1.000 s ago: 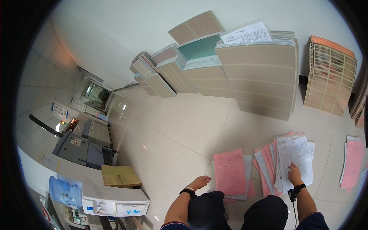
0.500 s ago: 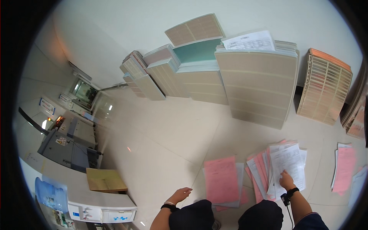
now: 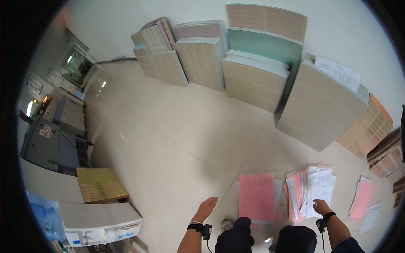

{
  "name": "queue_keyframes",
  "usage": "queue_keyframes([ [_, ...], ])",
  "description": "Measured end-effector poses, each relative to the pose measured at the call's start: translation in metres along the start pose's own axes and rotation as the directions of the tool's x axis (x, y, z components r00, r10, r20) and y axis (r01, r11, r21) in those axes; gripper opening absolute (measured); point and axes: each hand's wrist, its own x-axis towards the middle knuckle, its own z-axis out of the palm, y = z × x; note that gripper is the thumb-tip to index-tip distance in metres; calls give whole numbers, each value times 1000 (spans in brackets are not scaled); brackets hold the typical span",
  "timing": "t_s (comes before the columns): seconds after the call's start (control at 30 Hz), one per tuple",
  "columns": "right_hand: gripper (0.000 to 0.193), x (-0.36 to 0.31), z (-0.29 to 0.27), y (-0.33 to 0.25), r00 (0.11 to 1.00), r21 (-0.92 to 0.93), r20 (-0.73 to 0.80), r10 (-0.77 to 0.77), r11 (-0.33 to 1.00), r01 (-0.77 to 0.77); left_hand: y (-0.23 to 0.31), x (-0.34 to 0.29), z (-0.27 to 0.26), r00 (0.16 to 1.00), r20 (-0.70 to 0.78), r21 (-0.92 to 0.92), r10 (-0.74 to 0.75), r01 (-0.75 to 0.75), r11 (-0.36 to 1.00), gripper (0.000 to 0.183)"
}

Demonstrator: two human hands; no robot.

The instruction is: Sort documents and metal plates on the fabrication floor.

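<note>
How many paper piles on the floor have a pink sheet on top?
2: the left pile between the left hand and right hand, and the right pile beyond the right hand. Others may be hidden.

left hand [image 3: 206, 208], fingers loosely extended, above pale floor [image 3: 185, 139], left of pink sheet [image 3: 256, 198] lying on white sheet [image 3: 278, 194]. right hand [image 3: 322, 206] over lower part of white form [image 3: 319, 185], contact unclear; form tops fanned pink-and-white papers [image 3: 294, 194]. thin pink stack [image 3: 360, 198] farther right, beside pale sheet [image 3: 370, 217]. beige panels [image 3: 253, 84] stand along wall [image 3: 190, 10]; blue water bottle [image 3: 44, 219] at lower left.
</note>
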Motion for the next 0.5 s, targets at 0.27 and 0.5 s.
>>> queue_keyframes([
  [0.27, 27, -82, -96, -87, 990, 59, -49, -134, 989, 136, -41, -148, -54, 867, -20, -370, -499, 457, 809, 30],
  [0.5, 27, -173, -191, -224, 980, 48, 158, -120, 992, 114, 41, -234, -83, 725, 154, -548, -671, 628, 553, 30],
])
